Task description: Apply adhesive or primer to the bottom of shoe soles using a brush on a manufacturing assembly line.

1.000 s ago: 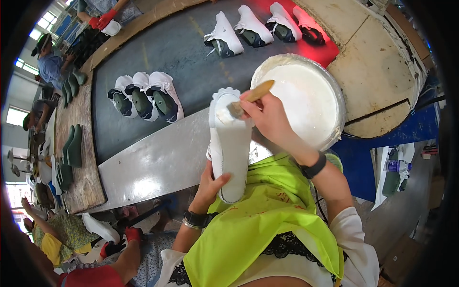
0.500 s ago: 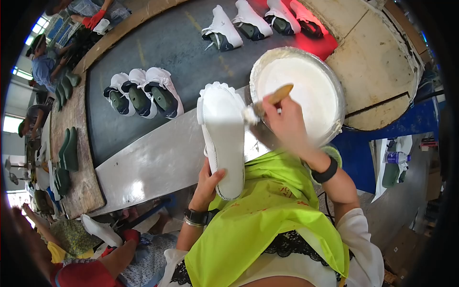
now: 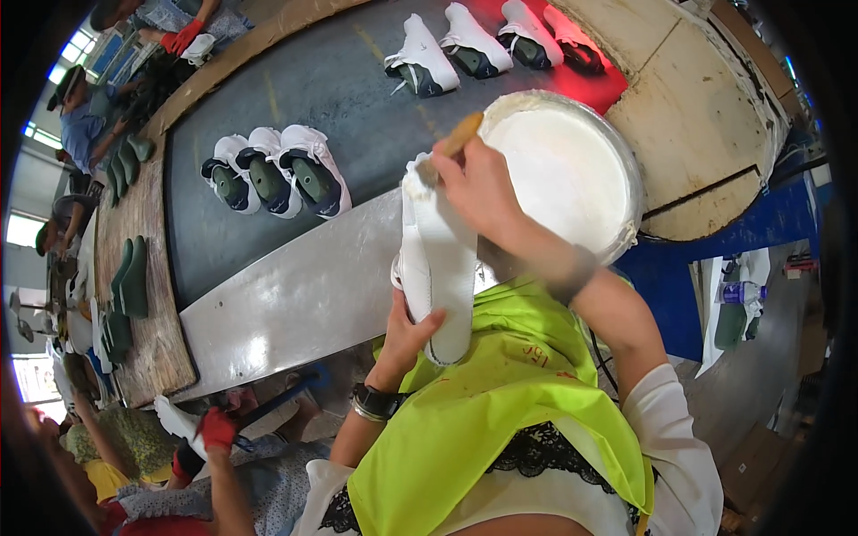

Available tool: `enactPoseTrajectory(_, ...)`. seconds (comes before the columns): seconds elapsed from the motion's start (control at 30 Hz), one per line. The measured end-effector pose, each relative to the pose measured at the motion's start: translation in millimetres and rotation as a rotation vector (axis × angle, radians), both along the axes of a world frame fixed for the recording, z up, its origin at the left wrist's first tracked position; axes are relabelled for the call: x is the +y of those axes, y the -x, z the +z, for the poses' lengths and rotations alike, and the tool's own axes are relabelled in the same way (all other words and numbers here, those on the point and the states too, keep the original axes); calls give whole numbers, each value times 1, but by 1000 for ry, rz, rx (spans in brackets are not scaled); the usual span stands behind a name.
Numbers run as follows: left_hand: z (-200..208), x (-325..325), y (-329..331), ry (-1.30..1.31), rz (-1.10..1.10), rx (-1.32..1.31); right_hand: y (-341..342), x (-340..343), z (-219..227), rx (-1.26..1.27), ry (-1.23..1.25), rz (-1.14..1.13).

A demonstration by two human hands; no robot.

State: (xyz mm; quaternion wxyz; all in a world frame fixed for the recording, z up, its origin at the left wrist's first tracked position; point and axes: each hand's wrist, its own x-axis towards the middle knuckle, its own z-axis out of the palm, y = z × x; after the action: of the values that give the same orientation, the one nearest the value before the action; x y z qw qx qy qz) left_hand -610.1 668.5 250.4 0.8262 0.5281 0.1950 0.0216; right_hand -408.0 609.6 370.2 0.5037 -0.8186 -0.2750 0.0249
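Observation:
My left hand (image 3: pixel 409 332) grips the heel end of a white shoe upper (image 3: pixel 450 268), its pale underside turned up and its toe pointing away from me. In my right hand (image 3: pixel 483 192) is a brush with a wooden handle (image 3: pixel 464 132). The bristles, partly hidden by my fingers, press on the toe end near its left edge, where thick white paste shows. Just right of my right hand stands a round metal basin (image 3: pixel 638 183) holding white paste (image 3: pixel 563 179).
On the dark conveyor belt (image 3: pixel 349 107) stand three white shoes (image 3: pixel 313 174) at left and several more (image 3: pixel 420 58) at the far side, some under red light. A metal ledge (image 3: pixel 268 308) runs along the belt. A co-worker's red-gloved hand (image 3: pixel 217 431) is at lower left; green shoe lasts (image 3: pixel 130 277) lie on a board.
My right hand has moved left and away from me, bringing the brush from beside the shoe onto its toe. The shoe has shifted right and tilted. At lower left, the co-worker's gloved hand has risen.

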Motion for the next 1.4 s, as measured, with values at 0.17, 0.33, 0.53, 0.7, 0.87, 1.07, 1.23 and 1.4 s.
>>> enactPoseTrajectory(0.17, 8, 0, -2, -28, 28, -41, 23, -2, 14, -18, 147, 37)
enactPoseTrajectory(0.33, 6, 1, 0, -24, 27, -26, 31, -10, 12, 126, 122, 151)
enactPoseTrajectory(0.53, 2, 9, 7, 84, 13, -3, -30, 2, -12, -132, 18, 16)
enactPoseTrajectory(0.7, 8, 20, 18, 148, -15, 6, 28, -41, -21, -105, 34, 15)
enactPoseTrajectory(0.87, 8, 26, 22, 155, -54, -32, 32, -58, 3, 152, 94, 38)
enactPoseTrajectory(1.07, 12, 32, 26, 179, -72, 15, -37, -78, -32, -303, 312, -264)
enactPoseTrajectory(1.23, 13, 33, 26, 139, -68, -7, -27, -81, -30, -258, 372, -205)
enactPoseTrajectory(1.4, 7, 36, 29, 134, -77, 3, -4, -25, -1, 49, -306, 34)
